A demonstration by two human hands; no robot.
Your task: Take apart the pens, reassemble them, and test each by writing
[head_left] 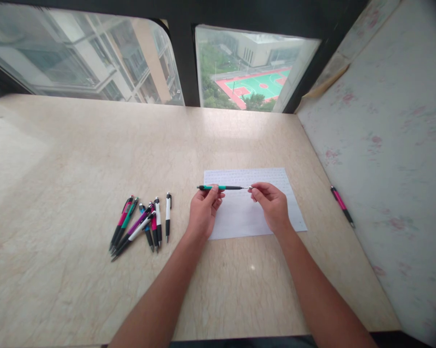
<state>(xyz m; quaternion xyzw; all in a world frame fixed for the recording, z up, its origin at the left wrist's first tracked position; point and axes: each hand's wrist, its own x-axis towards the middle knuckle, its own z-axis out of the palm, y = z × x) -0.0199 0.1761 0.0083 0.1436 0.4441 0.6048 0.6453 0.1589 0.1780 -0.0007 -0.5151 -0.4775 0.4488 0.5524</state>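
Pen, green and black: head view, level over paper, barrel within left grip, slim tip end pointing to right grip. Left grip: narrow, thumb and fingers pinching barrel. Right grip: narrow, pinching small silvery part at tip end. Loose pens: on desk, left of left grip. Pink-and-black pen: far right, near wall.

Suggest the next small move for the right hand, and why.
Perhaps ease the right hand leftward along the green pen: the left hand holds it, while a thin silvery part bridges the gap between its black grip and the right fingers.
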